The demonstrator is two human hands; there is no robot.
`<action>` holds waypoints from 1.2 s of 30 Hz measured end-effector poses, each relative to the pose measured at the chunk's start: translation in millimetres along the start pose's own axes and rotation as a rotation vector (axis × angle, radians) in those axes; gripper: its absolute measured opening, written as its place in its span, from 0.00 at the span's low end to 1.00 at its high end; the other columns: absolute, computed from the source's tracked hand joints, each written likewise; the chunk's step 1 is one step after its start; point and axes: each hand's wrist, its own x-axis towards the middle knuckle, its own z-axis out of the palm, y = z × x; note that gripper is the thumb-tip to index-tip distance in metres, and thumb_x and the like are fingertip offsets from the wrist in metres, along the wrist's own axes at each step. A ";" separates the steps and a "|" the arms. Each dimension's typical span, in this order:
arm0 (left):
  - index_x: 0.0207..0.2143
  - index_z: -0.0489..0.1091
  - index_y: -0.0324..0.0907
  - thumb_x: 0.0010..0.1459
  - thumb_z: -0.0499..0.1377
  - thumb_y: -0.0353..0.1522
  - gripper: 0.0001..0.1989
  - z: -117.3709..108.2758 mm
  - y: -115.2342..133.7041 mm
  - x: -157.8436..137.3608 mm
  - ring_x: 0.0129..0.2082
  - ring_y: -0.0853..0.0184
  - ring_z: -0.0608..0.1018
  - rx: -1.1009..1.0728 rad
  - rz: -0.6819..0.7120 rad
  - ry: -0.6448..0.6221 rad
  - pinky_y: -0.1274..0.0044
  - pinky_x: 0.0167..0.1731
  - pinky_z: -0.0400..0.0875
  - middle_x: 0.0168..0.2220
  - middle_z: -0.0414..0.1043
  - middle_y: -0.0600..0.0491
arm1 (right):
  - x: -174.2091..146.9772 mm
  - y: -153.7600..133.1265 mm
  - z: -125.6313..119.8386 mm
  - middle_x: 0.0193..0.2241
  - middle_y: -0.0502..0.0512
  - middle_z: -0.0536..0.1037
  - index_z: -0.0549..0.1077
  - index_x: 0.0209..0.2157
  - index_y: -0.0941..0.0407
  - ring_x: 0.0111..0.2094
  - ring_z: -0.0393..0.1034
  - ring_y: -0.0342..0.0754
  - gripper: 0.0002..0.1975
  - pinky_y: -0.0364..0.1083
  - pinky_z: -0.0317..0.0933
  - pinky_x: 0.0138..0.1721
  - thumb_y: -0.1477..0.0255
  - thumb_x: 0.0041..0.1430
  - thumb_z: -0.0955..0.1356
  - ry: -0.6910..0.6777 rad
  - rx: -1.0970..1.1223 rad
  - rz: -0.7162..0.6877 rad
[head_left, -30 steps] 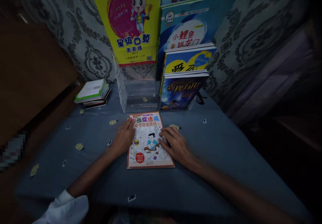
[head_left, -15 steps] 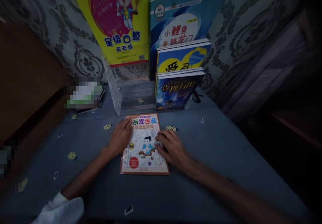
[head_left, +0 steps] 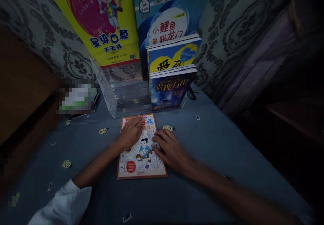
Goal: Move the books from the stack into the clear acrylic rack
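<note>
A children's book (head_left: 144,162) with a brown-edged cover and a drawn figure in blue lies face up on the cloth-covered table (head_left: 212,157). My left hand (head_left: 131,132) rests flat across the upper part of its cover, fingers stretched out and hiding some of the title. At the book's right edge is my right hand (head_left: 169,147), its fingers slightly bent and apart, the tips touching the cover. Neither hand grips the book.
Behind the book stands a clear acrylic rack (head_left: 113,107) holding a tall yellow workbook (head_left: 113,53), a teal book (head_left: 162,19), a blue-and-yellow book (head_left: 174,54) and a dark blue book (head_left: 172,88). A blurred stack (head_left: 77,98) lies at left; patterned wallpaper (head_left: 222,26) is behind.
My left hand has slid rightward from the book's left edge onto the upper cover. My right hand stays at the right edge. The whole view has shifted slightly.
</note>
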 end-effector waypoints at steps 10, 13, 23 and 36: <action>0.64 0.62 0.38 0.72 0.44 0.32 0.21 7.7 7.6 36.3 0.65 0.60 0.68 -0.011 0.165 -0.061 0.63 0.61 0.64 0.64 0.66 0.41 | 0.0 1.3 -0.5 0.43 0.62 0.74 0.73 0.42 0.56 0.47 0.67 0.58 0.05 0.58 0.68 0.50 0.73 0.65 0.66 -0.009 0.029 -0.011; 0.63 0.63 0.39 0.72 0.44 0.32 0.21 9.8 7.3 37.5 0.65 0.60 0.69 -0.010 0.163 -0.057 0.63 0.61 0.64 0.64 0.67 0.41 | -0.7 2.1 0.5 0.43 0.63 0.75 0.73 0.42 0.56 0.47 0.67 0.58 0.05 0.59 0.68 0.50 0.73 0.65 0.67 -0.007 0.037 -0.010; 0.58 0.68 0.38 0.71 0.49 0.31 0.18 5.4 8.4 37.6 0.60 0.57 0.73 -0.057 0.171 -0.017 0.62 0.58 0.66 0.60 0.71 0.42 | 30.4 44.4 5.1 0.50 0.60 0.78 0.70 0.55 0.53 0.52 0.70 0.56 0.19 0.58 0.65 0.54 0.77 0.66 0.59 0.150 0.306 0.115; 0.54 0.73 0.41 0.70 0.49 0.30 0.17 0.2 10.0 35.2 0.55 0.58 0.77 -0.090 0.205 -0.017 0.60 0.56 0.70 0.55 0.76 0.44 | 50.7 65.0 19.2 0.51 0.60 0.78 0.71 0.58 0.55 0.53 0.68 0.57 0.25 0.57 0.62 0.54 0.80 0.62 0.58 0.026 0.189 0.167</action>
